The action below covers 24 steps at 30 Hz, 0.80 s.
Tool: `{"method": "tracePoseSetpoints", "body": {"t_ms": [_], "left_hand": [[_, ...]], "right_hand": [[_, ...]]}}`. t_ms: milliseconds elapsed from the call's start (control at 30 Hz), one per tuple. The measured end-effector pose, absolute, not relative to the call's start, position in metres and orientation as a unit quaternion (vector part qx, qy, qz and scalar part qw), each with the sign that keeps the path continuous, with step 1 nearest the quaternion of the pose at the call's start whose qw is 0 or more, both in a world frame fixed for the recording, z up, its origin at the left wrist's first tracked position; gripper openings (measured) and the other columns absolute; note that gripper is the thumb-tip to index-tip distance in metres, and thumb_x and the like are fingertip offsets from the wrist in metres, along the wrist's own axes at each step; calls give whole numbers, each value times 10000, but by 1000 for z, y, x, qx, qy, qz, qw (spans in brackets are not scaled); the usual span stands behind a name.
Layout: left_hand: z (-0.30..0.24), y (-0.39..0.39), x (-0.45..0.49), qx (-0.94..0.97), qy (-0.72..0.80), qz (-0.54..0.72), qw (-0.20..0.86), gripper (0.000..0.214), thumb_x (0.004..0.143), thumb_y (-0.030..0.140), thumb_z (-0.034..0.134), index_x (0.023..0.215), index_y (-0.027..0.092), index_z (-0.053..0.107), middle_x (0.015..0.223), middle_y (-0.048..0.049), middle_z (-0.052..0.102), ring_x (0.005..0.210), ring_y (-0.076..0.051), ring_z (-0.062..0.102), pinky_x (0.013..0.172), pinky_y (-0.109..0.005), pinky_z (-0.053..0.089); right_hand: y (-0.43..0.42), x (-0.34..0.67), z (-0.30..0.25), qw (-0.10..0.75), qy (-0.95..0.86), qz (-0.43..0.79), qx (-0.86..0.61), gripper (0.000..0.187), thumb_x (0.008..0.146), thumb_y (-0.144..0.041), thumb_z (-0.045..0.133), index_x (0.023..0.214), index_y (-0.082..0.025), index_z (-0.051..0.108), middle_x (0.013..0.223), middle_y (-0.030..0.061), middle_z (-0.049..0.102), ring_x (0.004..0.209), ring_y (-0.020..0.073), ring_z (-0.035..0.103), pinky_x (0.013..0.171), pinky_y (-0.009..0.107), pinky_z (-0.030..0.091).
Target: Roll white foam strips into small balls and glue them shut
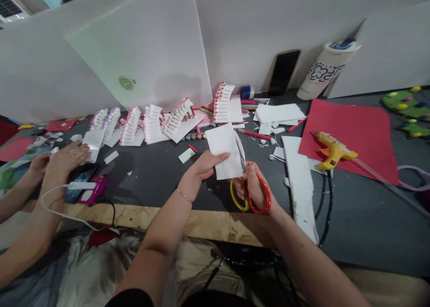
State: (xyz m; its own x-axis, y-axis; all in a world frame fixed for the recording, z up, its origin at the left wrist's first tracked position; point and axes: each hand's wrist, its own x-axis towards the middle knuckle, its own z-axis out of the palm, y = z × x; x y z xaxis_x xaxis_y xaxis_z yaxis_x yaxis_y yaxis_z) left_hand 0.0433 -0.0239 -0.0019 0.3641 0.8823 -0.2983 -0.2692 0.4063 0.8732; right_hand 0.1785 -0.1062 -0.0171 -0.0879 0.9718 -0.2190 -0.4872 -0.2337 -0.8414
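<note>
My left hand [200, 170] pinches a small white sheet [224, 150] from its left side and holds it upright above the dark table [151, 172]. My right hand [253, 188] grips scissors [250, 195] with one yellow and one red handle loop. Their blades [240, 152] run up along the sheet's right edge. Both hands are closed.
Several white folded pieces with pink tips [152, 123] stand in a row behind. A yellow glue gun [334, 151] lies on red paper [352, 132]. A white foam strip [300, 186] lies at right. Another person's hands [63, 159] rest at left by a phone [80, 181].
</note>
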Motion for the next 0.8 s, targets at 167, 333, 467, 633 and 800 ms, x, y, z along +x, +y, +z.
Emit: {"method": "tracePoseSetpoints", "body": {"t_ms": [167,333,467,633,800], "left_hand": [[-7,-25,42,386,416,364,739,472,471,313,926,848,105,732,821,-113,753,820,-268,690,857,-437,516],[-11,-24,41,403,417,341,739,433,490,313,916,820,99,735,869,-129,751,807,-261,684,833,-429,515],[-13,-25,41,410,418,332,740,436,485,329,914,820,113,736,835,-102,748,778,-231,674,821,-399,513],[-13,-27,42,409,413,330,744,454,486,323,915,849,121,731,811,-84,745,722,-201,664,795,-380,520],[-15,-26,42,419,407,316,747,475,517,329,903,897,106,726,843,-114,749,761,-228,677,811,-394,516]], "right_hand": [[-105,183,-19,536,-308,681,-391,544,767,-770,498,944,-288,319,520,-113,471,366,88,399,344,192,315],[-103,187,-21,530,-311,674,-409,565,757,-797,472,953,-286,333,531,-107,478,371,106,441,361,224,347],[-102,188,-20,533,-321,662,-417,591,741,-824,450,944,-280,340,498,-104,468,354,114,438,358,238,360],[-102,189,-20,534,-333,644,-436,580,755,-816,441,957,-279,351,500,-107,452,343,114,442,341,239,360],[-103,189,-18,548,-301,644,-442,543,769,-776,484,975,-292,353,511,-123,442,338,82,375,327,200,326]]}}
